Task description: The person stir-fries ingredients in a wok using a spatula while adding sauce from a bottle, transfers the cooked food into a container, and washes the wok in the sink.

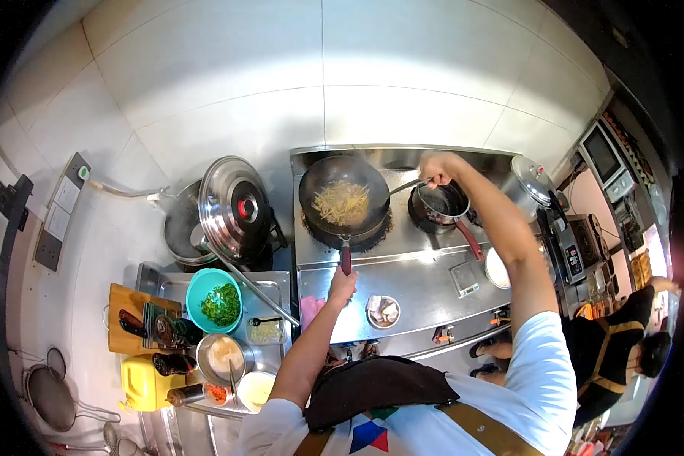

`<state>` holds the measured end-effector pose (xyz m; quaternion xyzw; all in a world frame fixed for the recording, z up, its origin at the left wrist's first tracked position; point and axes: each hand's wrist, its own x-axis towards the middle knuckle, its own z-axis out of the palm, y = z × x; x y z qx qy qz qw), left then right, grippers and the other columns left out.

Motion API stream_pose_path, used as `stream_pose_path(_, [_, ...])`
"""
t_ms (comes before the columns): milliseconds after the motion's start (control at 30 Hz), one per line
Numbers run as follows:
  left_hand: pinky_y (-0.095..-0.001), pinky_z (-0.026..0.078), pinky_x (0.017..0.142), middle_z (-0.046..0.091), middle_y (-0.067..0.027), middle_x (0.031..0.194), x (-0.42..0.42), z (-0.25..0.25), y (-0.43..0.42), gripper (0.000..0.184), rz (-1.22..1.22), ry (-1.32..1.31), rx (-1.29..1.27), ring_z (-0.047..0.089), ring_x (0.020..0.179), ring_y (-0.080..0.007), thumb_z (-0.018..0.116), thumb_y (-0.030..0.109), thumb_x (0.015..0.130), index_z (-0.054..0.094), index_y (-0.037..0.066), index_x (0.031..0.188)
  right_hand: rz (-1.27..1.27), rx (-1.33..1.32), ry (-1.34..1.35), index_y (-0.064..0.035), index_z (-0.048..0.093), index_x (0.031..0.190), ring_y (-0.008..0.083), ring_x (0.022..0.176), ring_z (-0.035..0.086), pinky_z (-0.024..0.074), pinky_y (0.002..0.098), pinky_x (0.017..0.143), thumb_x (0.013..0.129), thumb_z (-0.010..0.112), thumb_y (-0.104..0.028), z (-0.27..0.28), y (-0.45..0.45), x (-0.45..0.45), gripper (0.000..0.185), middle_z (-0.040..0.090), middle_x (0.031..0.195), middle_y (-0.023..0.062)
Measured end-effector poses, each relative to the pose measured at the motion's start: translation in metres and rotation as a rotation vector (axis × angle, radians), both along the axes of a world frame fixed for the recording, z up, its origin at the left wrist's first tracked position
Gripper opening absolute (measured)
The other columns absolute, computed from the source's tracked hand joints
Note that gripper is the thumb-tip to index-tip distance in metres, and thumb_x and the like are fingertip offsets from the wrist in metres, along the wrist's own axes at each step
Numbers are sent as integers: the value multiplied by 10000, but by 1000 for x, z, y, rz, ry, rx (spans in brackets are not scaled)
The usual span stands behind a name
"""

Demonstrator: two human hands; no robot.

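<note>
A dark wok (pixel 323 169) sits on the burner, with pale yellow strips of food (pixel 342 204) in it. My left hand (pixel 343 287) is closed at the end of the wok's dark red handle (pixel 346 257). Above a dark saucepan (pixel 442 204) to the right of the wok, my right hand (pixel 436 169) grips a thin dark utensil (pixel 406 187) whose other end reaches to the wok's right rim. A bowl with pale pieces (pixel 383 311) stands on the steel counter, right of my left hand.
Left of the stove are a large pot with a steel lid (pixel 235 205), a turquoise bowl of chopped greens (pixel 220 304) and a yellow jug (pixel 146 382). At right are a small scale (pixel 464 280), a pressure cooker (pixel 530 181) and another person in dark clothes (pixel 612 342).
</note>
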<state>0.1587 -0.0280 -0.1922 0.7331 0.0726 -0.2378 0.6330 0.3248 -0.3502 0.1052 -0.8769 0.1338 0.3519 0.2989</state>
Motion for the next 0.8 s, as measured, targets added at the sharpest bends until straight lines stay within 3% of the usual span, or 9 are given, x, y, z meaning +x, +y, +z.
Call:
stream_pose_path(67, [-331, 458, 457, 616, -108, 824, 1, -10, -1, 456, 11, -7, -8, 587, 537, -174, 646, 243, 909, 471, 10, 1259, -59, 34, 76, 2, 607, 783, 60, 395, 300, 215, 249, 346, 864, 541, -77, -37, 4, 1, 132, 537, 593, 74])
stream_pose_path(167, [-326, 457, 457, 609, -103, 810, 0, -1, 2, 450, 4, -9, -7, 588, 540, -170, 648, 252, 909, 474, 7, 1244, -22, 23, -262, 42, 699, 923, 200, 558, 559, 426, 372, 483, 853, 624, -128, -63, 31, -21, 198, 652, 733, 162])
stream_pose_path(267, [-324, 454, 456, 604, -97, 793, 1, 2, 5, 446, -10, -9, -3, 587, 540, -166, 647, 250, 908, 475, 8, 1241, 331, -370, -463, 54, 691, 1117, 338, 1016, 689, 515, 429, 881, 828, 693, -166, -12, 65, -48, 364, 724, 1058, 208])
stream_pose_path(333, [-324, 451, 455, 600, -91, 782, 0, 3, 6, 442, -16, -8, 5, 585, 537, -164, 646, 248, 906, 477, 9, 1238, 376, -394, -460, 42, 693, 1131, 331, 1036, 687, 507, 445, 902, 841, 675, -170, 15, 63, -53, 359, 721, 1104, 185])
stream_pose_path(367, [-324, 450, 454, 599, -89, 777, -1, 5, 6, 439, -14, -6, 7, 584, 534, -163, 646, 247, 905, 478, 10, 1235, 449, -317, -635, 85, 689, 940, 310, 767, 701, 530, 463, 671, 830, 661, -142, 1, 42, -43, 254, 727, 880, 199])
stream_pose_path(467, [-325, 446, 453, 596, -81, 765, 1, 6, 6, 429, -12, -14, -9, 578, 525, -163, 647, 242, 902, 482, 10, 1223, 170, -303, -231, 11, 709, 796, 217, 479, 551, 423, 376, 429, 798, 665, -121, 19, 31, -23, 139, 629, 631, 150])
stream_pose_path(500, [-326, 445, 453, 595, -79, 761, 2, 5, 7, 426, -8, -19, -18, 576, 522, -164, 648, 240, 901, 484, 9, 1218, 120, -183, -192, -11, 606, 654, 124, 395, 371, 243, 303, 343, 788, 651, -87, 18, 22, -17, 161, 500, 531, 75])
stream_pose_path(733, [-306, 413, 422, 567, -32, 711, 3, 25, 14, 304, -19, 20, -38, 538, 498, -130, 689, 208, 888, 504, 43, 1064, -157, 114, -234, -8, 524, 645, 121, 383, 324, 195, 307, 341, 827, 621, -79, -36, 43, 3, 218, 465, 531, 75])
stream_pose_path(800, [-313, 431, 442, 578, -49, 714, 3, 26, 17, 332, -45, 22, -15, 554, 509, -145, 676, 228, 876, 517, 32, 1092, -78, 16, -294, 17, 643, 751, 224, 436, 516, 385, 395, 380, 819, 634, -113, -64, 63, 16, 148, 596, 609, 144])
